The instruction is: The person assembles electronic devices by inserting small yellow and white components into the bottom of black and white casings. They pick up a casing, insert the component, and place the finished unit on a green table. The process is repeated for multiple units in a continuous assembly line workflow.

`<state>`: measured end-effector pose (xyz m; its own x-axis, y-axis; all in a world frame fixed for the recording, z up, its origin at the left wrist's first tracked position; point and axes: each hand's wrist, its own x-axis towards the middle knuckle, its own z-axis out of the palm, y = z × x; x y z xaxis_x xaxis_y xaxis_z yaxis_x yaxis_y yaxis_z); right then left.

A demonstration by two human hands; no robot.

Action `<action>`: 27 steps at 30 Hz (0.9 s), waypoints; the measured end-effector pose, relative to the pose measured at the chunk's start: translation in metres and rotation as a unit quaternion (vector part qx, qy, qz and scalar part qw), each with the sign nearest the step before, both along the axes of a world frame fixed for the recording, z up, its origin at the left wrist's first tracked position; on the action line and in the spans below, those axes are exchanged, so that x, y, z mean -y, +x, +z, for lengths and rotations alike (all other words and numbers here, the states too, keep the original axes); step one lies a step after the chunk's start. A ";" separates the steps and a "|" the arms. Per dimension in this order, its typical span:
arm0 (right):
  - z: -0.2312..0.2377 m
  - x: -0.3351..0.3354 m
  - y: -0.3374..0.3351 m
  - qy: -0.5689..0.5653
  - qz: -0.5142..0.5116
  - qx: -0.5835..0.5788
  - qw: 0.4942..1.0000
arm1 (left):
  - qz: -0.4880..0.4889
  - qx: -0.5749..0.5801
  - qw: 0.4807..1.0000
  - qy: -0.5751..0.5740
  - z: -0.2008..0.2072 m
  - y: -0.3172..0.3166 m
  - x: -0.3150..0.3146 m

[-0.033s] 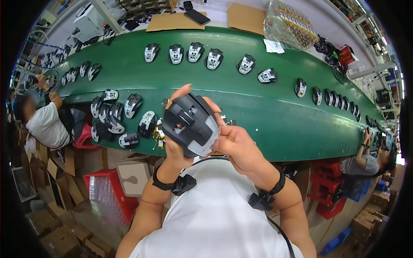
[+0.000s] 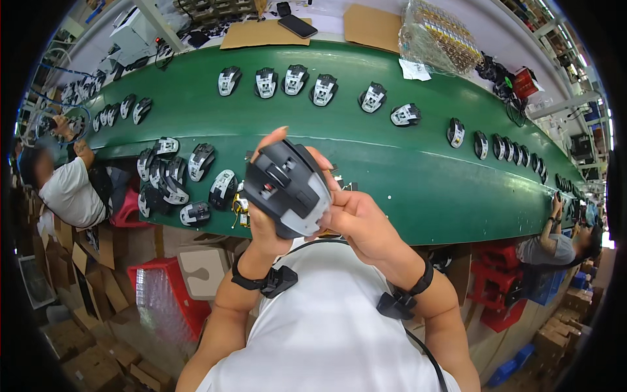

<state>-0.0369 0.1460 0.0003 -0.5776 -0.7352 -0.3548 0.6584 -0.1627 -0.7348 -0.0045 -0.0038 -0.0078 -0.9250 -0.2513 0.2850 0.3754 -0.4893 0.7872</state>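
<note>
A computer mouse (image 2: 295, 196), black with a light grey rear part, is held up over the near edge of the green bench. My left hand (image 2: 265, 234) is closed round its left side and underside, with fingertips showing past its far end and right side. At the mouse's lower right edge, my right hand (image 2: 360, 225) has its thumb and fingers closed on the grey part. The exact spot under the right fingertips is hidden. Small parts and yellow wires (image 2: 241, 212) lie partly covered behind the left hand.
Several similar mice (image 2: 175, 171) cluster on the bench (image 2: 444, 196) to the left. More stand in a row (image 2: 324, 90) on the far strip. Cardboard sheets (image 2: 264, 34), a phone (image 2: 297, 26) and a bagged bundle (image 2: 441, 39) lie beyond. People work at both sides.
</note>
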 end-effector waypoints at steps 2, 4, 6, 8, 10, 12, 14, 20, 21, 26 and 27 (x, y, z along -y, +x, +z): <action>0.005 -0.001 0.000 -0.008 -0.004 -0.028 1.000 | -0.001 -0.014 0.999 0.052 -0.007 -0.009 0.004; 0.011 -0.011 0.007 -0.034 -0.021 -0.099 0.994 | -0.005 -0.017 0.996 0.089 -0.015 -0.013 0.013; 0.006 -0.018 0.004 0.053 -0.085 -0.198 0.975 | -0.010 -0.007 0.993 0.119 -0.016 -0.013 0.015; 0.006 -0.020 -0.001 0.088 -0.181 -0.226 0.953 | -0.036 -0.002 0.990 0.139 -0.016 -0.012 0.013; 0.006 -0.006 -0.004 0.002 -0.269 -0.190 0.944 | -0.066 0.009 0.987 0.149 -0.020 -0.013 0.007; 0.004 0.004 -0.017 -0.099 -0.328 -0.115 0.932 | -0.072 0.047 0.982 0.170 -0.017 -0.019 0.008; 0.001 0.017 -0.020 -0.075 -0.323 -0.216 0.918 | -0.066 0.081 0.974 0.202 -0.014 -0.022 0.010; 0.003 0.032 -0.023 0.154 -0.227 -0.769 0.577 | -0.044 0.126 0.954 0.269 -0.010 -0.020 0.021; 0.001 0.033 -0.024 0.158 -0.220 -0.787 0.554 | -0.048 0.132 0.949 0.283 -0.011 -0.020 0.022; 0.009 0.024 -0.024 0.168 -0.138 -0.805 0.552 | -0.077 0.147 0.950 0.264 -0.017 -0.016 0.027; 0.014 0.022 -0.024 0.164 -0.126 -0.798 0.567 | -0.096 0.145 0.951 0.254 -0.017 -0.015 0.027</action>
<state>-0.0611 0.1240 0.0141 -0.4279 -0.6032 0.6731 -0.8998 0.2141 -0.3802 -0.0196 -0.0307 -0.0251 -0.9890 -0.1064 -0.1028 0.0432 -0.8723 0.4870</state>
